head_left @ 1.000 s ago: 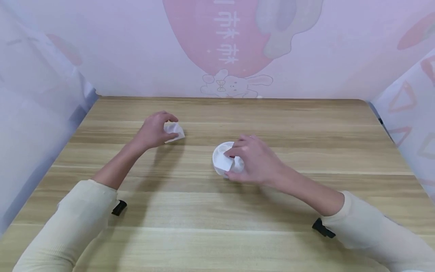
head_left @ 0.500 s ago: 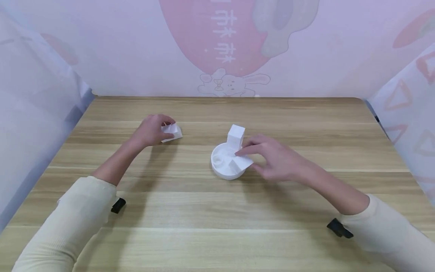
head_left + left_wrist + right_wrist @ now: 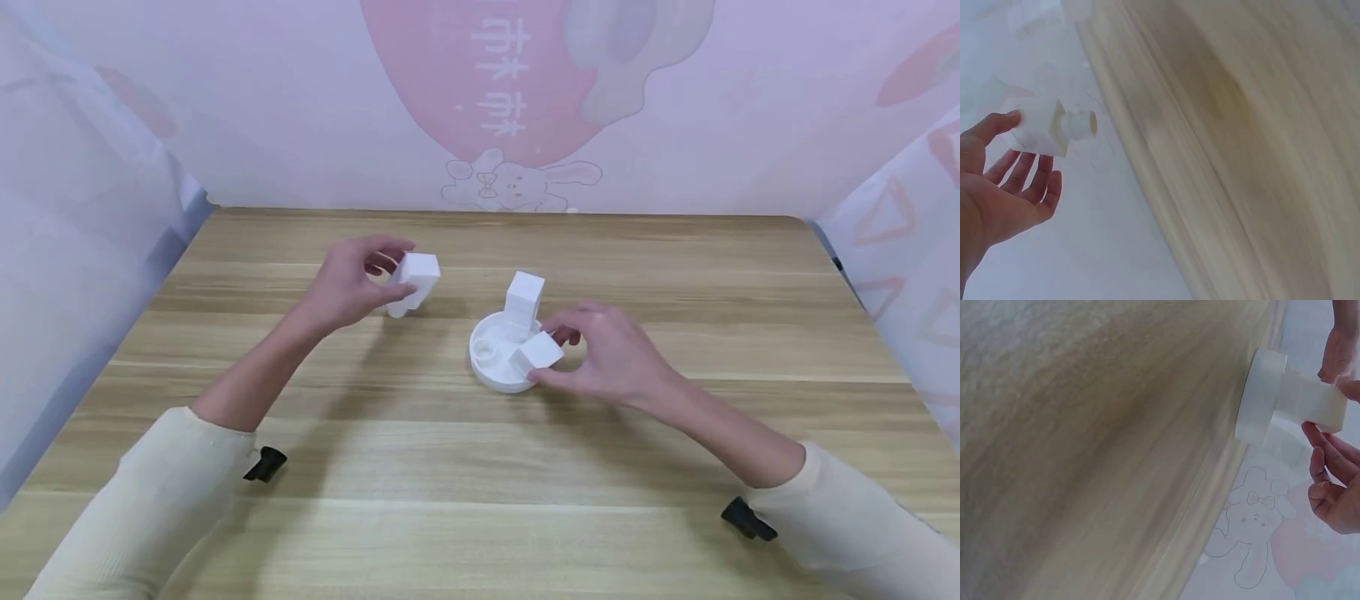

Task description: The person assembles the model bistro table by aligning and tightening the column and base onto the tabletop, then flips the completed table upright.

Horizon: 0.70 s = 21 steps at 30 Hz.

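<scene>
We find the fingers [image 3: 1022, 172] of the left hand [image 3: 352, 283] clamped on the left block [image 3: 420, 268], gripping its sides and leaving the round neck [image 3: 1079, 125] free below. The fingers of the right hand [image 3: 611, 358] close on opposite sides of the right block [image 3: 542, 352], near its outer end. That block's other end meets the dish [image 3: 501, 385], though we cannot tell how firmly it is seated.

We judge both blocks to be light and stiff, most likely plastic, with smooth faces that could slip or twist under a loose pinch. For a steady hold, we would take 2 opposite flat sides close to the middle and keep the fingers off the neck. The dish looks equally rigid and light, so we expect a sideways push on a block to slide it; its rim is the place to steady it. None of this looks fragile to us.

Farther out, the rear block [image 3: 525, 293] stands at the dish's far side, and the ring [image 3: 485, 350] shows bare at its left. The dish sits on the table [image 3: 480, 467].

Against 0.5 s ago, the left block is up off the table and turned neck-down, where it lay low before. The right block shows its end face more squarely, while the rear block keeps its place.
</scene>
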{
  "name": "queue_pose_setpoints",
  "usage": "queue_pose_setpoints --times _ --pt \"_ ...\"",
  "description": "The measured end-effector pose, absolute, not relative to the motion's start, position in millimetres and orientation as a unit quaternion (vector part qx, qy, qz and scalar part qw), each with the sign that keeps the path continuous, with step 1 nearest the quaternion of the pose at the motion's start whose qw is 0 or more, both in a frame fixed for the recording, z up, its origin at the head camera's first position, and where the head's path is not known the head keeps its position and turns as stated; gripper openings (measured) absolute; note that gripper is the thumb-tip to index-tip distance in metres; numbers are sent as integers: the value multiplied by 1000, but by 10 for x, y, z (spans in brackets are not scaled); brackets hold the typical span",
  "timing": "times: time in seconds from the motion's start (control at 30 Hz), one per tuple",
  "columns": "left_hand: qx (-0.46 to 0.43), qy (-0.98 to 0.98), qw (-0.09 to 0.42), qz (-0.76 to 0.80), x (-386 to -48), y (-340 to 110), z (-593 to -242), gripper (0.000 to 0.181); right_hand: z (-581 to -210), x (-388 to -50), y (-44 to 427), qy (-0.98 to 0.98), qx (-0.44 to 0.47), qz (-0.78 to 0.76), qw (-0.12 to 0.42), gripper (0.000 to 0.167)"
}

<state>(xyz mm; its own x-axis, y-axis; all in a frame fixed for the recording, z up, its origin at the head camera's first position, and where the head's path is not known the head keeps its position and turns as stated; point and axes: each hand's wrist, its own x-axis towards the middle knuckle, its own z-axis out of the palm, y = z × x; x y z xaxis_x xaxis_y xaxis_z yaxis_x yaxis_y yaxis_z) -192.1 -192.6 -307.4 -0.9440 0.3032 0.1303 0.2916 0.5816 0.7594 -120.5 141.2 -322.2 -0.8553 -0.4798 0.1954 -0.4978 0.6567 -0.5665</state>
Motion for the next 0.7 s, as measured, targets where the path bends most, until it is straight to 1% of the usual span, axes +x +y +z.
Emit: queue_pose_setpoints --times 0.17,0.3,0.4,0.53,0.7 --pt "157 847 49 506 -1754 -1750 -2998 41 -3243 -1219 1447 -903 252 348 17 30" --pt "154 824 77 540 -1653 -1642 -2971 41 -3262 -1236 1491 -898 244 365 15 27" --pt "162 814 79 552 -1605 -1577 -2976 41 -3269 -1252 1517 -898 242 368 12 27" --pt "181 804 70 562 -1554 -1490 -3007 40 -3283 -1276 1551 -893 246 376 12 26" --pt "185 802 62 565 -1501 -1401 -3062 40 -3301 -1288 1578 -887 249 388 13 25"
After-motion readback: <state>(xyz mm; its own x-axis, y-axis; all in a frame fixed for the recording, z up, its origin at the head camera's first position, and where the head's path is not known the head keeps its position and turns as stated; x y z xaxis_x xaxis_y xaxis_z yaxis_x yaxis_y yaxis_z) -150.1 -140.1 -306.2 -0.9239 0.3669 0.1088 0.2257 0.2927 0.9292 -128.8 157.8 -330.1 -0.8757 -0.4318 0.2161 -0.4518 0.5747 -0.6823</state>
